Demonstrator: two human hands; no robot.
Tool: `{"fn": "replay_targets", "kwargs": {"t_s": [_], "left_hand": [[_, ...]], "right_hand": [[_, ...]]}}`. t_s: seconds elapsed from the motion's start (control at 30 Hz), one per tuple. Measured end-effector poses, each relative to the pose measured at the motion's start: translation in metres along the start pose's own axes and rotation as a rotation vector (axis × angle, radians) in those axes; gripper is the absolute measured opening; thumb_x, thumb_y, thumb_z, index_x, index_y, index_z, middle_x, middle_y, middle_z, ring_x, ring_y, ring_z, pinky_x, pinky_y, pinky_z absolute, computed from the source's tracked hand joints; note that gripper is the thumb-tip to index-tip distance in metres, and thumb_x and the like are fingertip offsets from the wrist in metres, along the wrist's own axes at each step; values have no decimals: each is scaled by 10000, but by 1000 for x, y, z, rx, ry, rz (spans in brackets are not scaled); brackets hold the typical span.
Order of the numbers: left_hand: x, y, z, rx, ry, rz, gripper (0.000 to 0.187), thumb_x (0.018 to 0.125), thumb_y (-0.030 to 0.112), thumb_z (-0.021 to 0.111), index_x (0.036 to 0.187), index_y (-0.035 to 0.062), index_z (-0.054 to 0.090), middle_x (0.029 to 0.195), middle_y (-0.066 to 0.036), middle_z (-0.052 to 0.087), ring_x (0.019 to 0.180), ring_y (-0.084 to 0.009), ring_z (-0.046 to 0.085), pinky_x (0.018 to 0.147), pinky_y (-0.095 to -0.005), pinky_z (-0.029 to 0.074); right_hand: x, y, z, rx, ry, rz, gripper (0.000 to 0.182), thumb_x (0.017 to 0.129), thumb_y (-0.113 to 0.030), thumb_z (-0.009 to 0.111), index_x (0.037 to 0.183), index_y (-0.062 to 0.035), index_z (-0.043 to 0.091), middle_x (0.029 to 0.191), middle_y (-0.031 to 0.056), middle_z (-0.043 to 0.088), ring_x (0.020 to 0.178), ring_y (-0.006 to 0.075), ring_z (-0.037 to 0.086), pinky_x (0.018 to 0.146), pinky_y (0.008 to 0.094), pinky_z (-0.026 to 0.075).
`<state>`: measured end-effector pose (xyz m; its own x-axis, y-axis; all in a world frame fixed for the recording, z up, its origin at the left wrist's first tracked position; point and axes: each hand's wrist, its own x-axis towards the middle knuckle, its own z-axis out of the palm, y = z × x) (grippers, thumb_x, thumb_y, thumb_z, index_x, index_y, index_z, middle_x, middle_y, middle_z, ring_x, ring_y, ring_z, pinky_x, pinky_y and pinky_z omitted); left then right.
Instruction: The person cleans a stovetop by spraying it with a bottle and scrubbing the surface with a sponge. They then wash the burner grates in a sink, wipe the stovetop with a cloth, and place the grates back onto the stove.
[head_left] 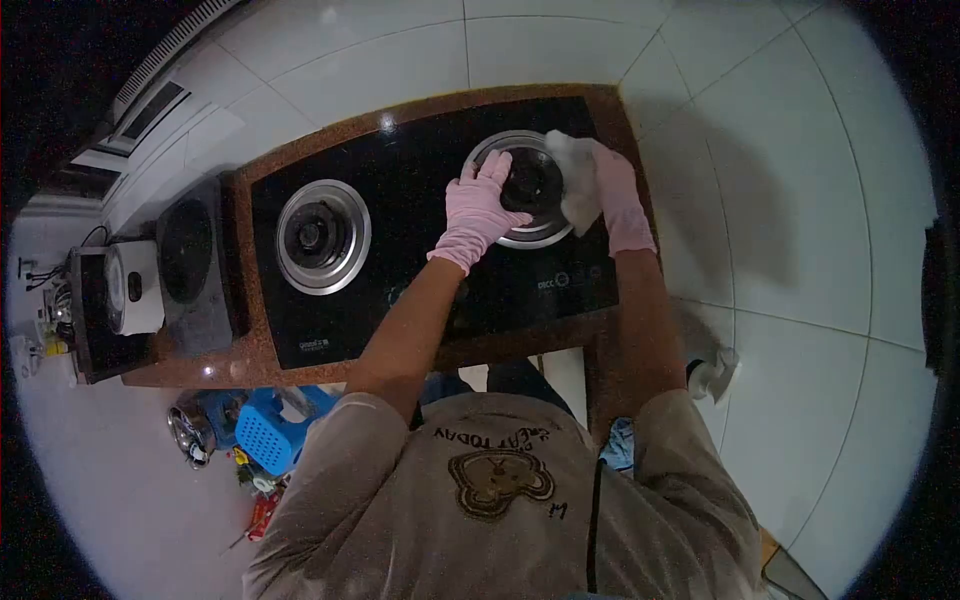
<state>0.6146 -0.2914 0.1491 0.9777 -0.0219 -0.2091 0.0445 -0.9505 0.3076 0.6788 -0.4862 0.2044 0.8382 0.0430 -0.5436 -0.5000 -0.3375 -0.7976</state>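
Two gloved hands on the right burner (527,188) — left hand (478,212) fingers spread flat, right hand (612,195) clutching a cloth (572,175).

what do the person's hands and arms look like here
Both hands wear thin pale pink gloves ending at the wrist: the left hand and the right hand. The forearms are bare below short sleeves of a beige T-shirt with a bear print and lettering on the chest.

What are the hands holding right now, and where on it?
The right hand holds a white cloth, bunched by its right side, against the right burner. The left hand holds nothing; it lies flat on the burner's left rim.
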Motion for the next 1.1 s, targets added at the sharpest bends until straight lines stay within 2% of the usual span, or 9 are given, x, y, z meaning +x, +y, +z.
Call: {"fn": "replay_targets", "kwargs": {"t_s": [0.2, 0.3, 0.67, 0.73, 0.77, 0.83, 0.87, 0.97, 1.1], "left_hand": [[1, -6, 6, -51, 33, 12, 1127, 689, 631, 816, 1604, 210, 310, 1651, -57, 338, 1506, -345, 322, 1167, -477, 313], [3, -10, 10, -121, 61, 8, 1124, 679, 643, 819, 1592, 202, 334, 1623, -75, 387, 1495, -348, 342, 1170, -475, 314], [3, -10, 15, -116, 90, 3, 1121, 665, 605, 832, 1582, 180, 345, 1608, -62, 408, 1482, -359, 350, 1178, -489, 294], [3, -10, 13, -112, 67, 12, 1109, 677, 560, 840, 1586, 182, 329, 1618, -67, 389, 1481, -372, 347, 1175, -499, 300], [4, -14, 15, -113, 71, 17, 1109, 677, 560, 840, 1586, 182, 329, 1618, -67, 389, 1481, -372, 347, 1175, -499, 300], [7, -33, 15, -107, 19, 123, 1099, 677, 483, 859, 1586, 185, 320, 1621, -71, 379, 1474, -399, 347, 1182, -492, 303], [-5, -41, 7, -181, 100, 133, 986, 742, 345, 838, 1574, 175, 337, 1595, -99, 408, 1454, -386, 383, 1156, -432, 368], [-48, -63, 11, -605, 506, 77, 549, 921, 221, 709, 1407, 25, 547, 1384, -194, 596, 1299, -331, 562, 1065, -364, 468], [-123, -40, -26, -1732, 57, -175, 437, 1034, 291, 612, 1377, 27, 558, 1304, -84, 626, 1191, -152, 571, 1037, -298, 449]], "right_hand": [[47, 36, 17, -383, 441, -621, 470, 1013, -427, 573, 1274, -41, 628, 1227, 180, 656, 1110, 322, 648, 943, 391, 501], [49, 5, 46, -366, 36, -1105, 342, 1039, -307, 529, 1163, -32, 690, 1079, 190, 705, 1020, 375, 669, 887, 438, 531], [-43, 68, 86, -693, 336, -182, 420, 1067, -368, 326, 1294, -96, 552, 1107, 219, 698, 1018, 442, 658, 879, 544, 528], [-35, 90, 111, -285, 392, -189, 317, 980, -155, 518, 1264, -56, 618, 1064, 186, 697, 1016, 395, 678, 848, 476, 552], [-29, 96, 105, -1072, 121, -369, 332, 958, -127, 531, 1270, -33, 599, 1116, 191, 687, 1048, 382, 666, 877, 427, 540], [-37, 86, 88, -865, 91, -657, 336, 951, -113, 532, 1271, -25, 589, 1128, 194, 684, 1058, 374, 666, 875, 424, 538], [-48, 78, 82, -640, 46, -921, 341, 944, -98, 532, 1271, -17, 578, 1140, 197, 680, 1068, 366, 665, 873, 421, 535], [-86, 64, 78, -193, -38, -428, 282, 1033, -196, 526, 1261, -35, 562, 1112, 195, 670, 1067, 341, 660, 905, 414, 512], [-80, 66, 127, 175, -296, -459, 254, 1057, -195, 530, 1252, -36, 563, 994, 47, 628, 903, 150, 586, 836, 306, 490]]}}
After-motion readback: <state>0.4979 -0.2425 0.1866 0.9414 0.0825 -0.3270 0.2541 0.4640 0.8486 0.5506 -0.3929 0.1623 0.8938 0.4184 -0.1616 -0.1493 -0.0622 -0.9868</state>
